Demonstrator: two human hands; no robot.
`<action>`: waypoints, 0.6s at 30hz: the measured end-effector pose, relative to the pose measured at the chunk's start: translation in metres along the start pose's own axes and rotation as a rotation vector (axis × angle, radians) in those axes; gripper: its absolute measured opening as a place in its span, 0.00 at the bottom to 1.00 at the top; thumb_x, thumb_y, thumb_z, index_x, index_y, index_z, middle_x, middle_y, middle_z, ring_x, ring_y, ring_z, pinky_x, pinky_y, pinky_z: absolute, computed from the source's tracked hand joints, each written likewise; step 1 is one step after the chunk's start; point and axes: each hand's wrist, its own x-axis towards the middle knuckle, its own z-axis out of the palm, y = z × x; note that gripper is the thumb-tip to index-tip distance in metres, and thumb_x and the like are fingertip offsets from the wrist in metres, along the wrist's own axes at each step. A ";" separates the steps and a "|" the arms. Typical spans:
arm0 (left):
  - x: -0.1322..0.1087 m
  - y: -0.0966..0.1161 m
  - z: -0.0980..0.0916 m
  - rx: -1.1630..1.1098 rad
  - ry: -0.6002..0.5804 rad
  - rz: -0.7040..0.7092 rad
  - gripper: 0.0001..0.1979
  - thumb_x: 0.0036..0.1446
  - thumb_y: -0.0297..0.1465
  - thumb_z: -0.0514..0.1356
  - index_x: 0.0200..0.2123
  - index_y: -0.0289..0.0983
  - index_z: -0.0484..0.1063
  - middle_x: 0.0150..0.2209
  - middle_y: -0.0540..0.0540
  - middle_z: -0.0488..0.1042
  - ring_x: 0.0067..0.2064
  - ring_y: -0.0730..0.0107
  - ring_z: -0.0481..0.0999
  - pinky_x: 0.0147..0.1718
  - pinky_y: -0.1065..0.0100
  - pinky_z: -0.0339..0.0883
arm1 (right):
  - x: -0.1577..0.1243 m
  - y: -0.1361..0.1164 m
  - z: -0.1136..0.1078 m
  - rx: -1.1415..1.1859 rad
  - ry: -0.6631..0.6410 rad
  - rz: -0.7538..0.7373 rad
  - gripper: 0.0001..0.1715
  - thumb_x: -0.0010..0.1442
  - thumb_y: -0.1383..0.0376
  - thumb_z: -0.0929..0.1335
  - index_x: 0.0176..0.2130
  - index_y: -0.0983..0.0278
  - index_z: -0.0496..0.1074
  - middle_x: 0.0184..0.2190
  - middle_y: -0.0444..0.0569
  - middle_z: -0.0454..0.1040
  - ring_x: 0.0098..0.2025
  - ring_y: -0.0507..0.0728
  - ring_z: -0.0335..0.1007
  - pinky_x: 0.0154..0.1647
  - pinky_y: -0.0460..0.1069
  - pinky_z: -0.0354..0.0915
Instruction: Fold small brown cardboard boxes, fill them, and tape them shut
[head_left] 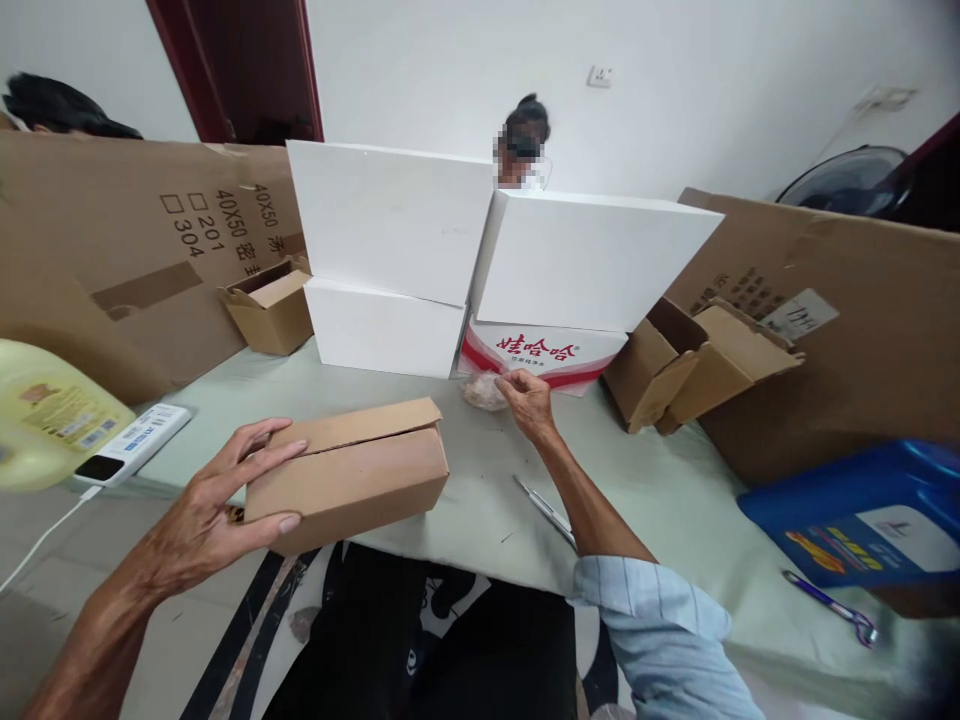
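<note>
My left hand (pixel 217 500) grips one end of a closed brown cardboard box (pixel 360 465), thumb on the near side and fingers over the top. The box lies tilted at the table's front edge, with a seam between its top flaps. Farther out, my right hand (pixel 528 400) pinches the edge of a small crumpled, translucent wad (pixel 484 391); its exact kind is unclear. That wad rests on the table in front of a white and red printed carton (pixel 540 350). Below my right forearm lies a slim silver pen-like tool (pixel 546 510), partly covered by the arm.
White boxes (pixel 390 220) stand stacked at the back. Open cardboard boxes (pixel 274 310) flank them, between large cardboard panels (pixel 150 230). A yellow jug (pixel 52 415) and white power strip (pixel 139 445) are left; a blue container (pixel 862 510) and blue-handled tool (pixel 829 605) right. Two people are behind.
</note>
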 end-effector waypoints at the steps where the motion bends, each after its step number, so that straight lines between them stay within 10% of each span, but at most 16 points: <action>1: 0.000 -0.001 0.000 0.007 0.000 0.002 0.29 0.65 0.43 0.63 0.68 0.59 0.67 0.71 0.47 0.61 0.69 0.45 0.67 0.57 0.52 0.77 | 0.003 0.008 0.001 -0.007 0.003 0.002 0.19 0.53 0.49 0.73 0.28 0.61 0.71 0.25 0.43 0.70 0.30 0.54 0.64 0.36 0.50 0.63; 18: -0.002 -0.002 0.003 0.032 0.006 -0.014 0.30 0.63 0.44 0.62 0.68 0.61 0.66 0.72 0.50 0.62 0.69 0.48 0.69 0.61 0.52 0.74 | 0.025 0.073 0.007 -0.143 0.084 -0.010 0.20 0.52 0.50 0.72 0.38 0.60 0.70 0.32 0.42 0.68 0.34 0.55 0.59 0.37 0.50 0.61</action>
